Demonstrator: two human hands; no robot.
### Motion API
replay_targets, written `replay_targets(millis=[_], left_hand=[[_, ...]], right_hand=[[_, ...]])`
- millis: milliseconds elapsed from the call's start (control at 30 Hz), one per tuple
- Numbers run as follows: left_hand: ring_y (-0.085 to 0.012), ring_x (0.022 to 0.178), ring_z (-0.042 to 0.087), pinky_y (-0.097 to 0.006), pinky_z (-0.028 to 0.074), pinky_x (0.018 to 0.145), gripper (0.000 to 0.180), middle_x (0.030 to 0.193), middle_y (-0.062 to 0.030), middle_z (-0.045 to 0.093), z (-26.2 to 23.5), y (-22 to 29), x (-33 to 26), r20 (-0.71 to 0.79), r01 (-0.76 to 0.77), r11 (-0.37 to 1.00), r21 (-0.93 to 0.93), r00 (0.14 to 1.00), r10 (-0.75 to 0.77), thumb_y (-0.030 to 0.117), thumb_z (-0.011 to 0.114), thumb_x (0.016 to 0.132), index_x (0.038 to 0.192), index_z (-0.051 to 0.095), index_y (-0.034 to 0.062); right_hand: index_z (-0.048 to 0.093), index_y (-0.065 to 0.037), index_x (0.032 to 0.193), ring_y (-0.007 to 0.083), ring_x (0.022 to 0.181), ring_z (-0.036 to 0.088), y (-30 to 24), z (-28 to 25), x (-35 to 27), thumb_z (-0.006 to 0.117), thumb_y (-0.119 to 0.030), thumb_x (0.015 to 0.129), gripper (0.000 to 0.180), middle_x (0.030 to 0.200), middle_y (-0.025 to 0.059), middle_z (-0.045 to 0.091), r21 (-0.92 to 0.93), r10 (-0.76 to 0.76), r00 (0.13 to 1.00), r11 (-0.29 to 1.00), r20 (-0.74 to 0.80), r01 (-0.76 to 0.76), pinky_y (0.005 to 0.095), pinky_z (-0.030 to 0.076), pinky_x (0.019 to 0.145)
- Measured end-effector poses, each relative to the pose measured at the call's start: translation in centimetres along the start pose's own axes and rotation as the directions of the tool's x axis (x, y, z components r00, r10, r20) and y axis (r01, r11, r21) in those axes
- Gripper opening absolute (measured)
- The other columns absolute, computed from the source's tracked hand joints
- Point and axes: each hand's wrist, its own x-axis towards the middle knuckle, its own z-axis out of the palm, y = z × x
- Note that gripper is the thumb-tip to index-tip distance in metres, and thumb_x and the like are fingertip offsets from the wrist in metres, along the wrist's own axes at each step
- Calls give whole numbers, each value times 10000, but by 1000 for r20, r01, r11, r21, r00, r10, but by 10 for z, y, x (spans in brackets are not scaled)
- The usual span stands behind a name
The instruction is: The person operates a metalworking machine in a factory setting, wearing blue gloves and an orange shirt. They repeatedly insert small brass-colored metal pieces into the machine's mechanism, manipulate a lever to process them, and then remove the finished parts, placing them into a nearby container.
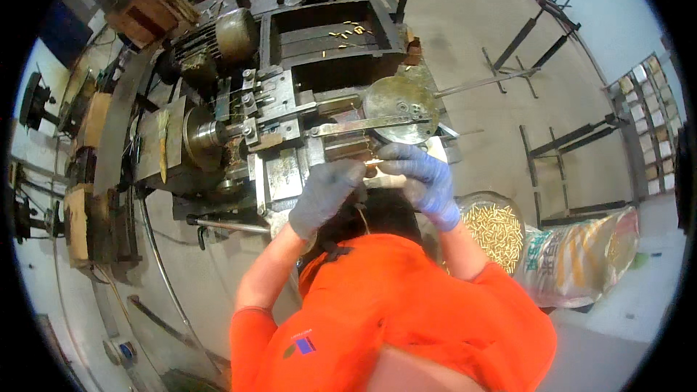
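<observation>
My two gloved hands meet in front of the machine, fingertips close together. Between them is a small brass-coloured piece, mostly covered by fingers. My left hand, in a dark grey glove, is closed, with its fingertips at the left end of that piece. My right hand, in a blue glove, pinches it from the other side with bent fingers. Just beyond them lies a flat metal bar that reaches over a round metal disc. To the left are the machine's clamp block and chuck.
A metal tray with several brass pieces stands at the far side. Beside my right forearm is a tub of brass pieces, next to a woven sack. A brush lies left; a lever sticks out near my left wrist.
</observation>
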Motion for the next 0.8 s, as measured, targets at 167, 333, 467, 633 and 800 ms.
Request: replay_targets(millis=[167,333,467,633,800], left_hand=[[-111,582,535,-249,438,550,366,649,-52,588,-1,-2,2,-39,83,996,35,996,-82,340,536,882,879,604,-20],[-100,607,522,-243,430,566,340,654,-38,578,-3,-3,1,-51,147,989,31,988,-145,309,559,865,883,608,-27],[-90,630,511,-248,426,587,346,675,-40,582,-8,-1,2,-30,40,961,274,999,-33,302,562,859,915,615,-35],[-82,640,502,-253,428,598,330,679,-35,575,-5,-6,4,5,6,933,359,1000,-8,284,562,855,950,621,-26],[-105,626,512,-266,431,577,331,680,-47,571,0,-16,9,43,-76,915,396,997,64,309,558,859,899,627,-12]], right_hand=[[653,-11,954,255,975,576,0,11,4,651,-130,744,241,1067,148,586,-64,-69,995,995,78,74,331,461,832],[661,-15,904,257,976,580,7,9,-2,692,-174,739,231,1084,158,583,-110,-8,998,994,69,15,342,463,837],[660,-30,859,261,987,572,11,-5,-9,714,-129,704,192,1123,159,568,-128,125,992,984,-21,-127,355,456,855],[657,-56,857,340,1051,528,8,-11,-12,742,-164,663,238,1180,167,539,-435,62,998,899,32,-42,414,406,915],[604,-43,850,349,969,553,-4,6,-7,749,-211,657,294,1086,184,558,-441,-57,962,881,266,174,405,444,840]])
